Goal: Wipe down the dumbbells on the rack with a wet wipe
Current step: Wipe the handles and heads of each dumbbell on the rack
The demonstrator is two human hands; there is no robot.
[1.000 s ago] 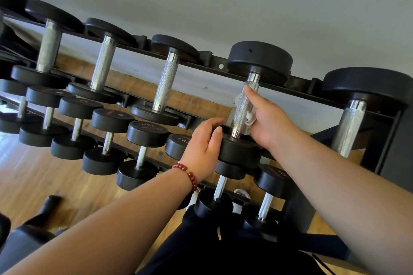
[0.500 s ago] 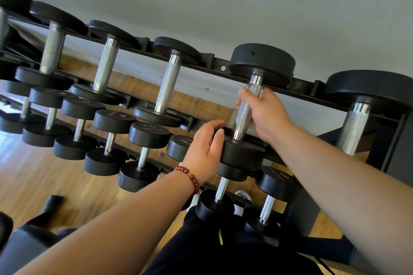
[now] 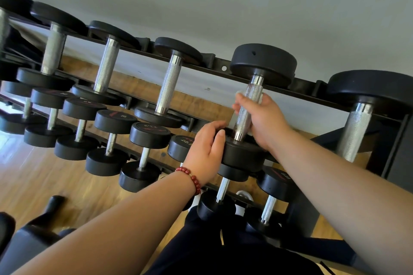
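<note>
Dumbbells (image 3: 257, 105) on rack (image 3: 214, 67) — wall (image 3: 245, 2) behind

Right hand (image 3: 266, 118) — now round handle (image 3: 243, 119)

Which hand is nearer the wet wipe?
Right. The right hand wraps the wet wipe around the dumbbell handle; the left hand grips the near head, below the wipe.

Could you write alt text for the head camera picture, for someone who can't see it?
A person's right hand wraps a white wet wipe round the knurled steel handle of a black dumbbell on a rack, while the left hand grips its near head. Other dumbbells line the rack.
</note>
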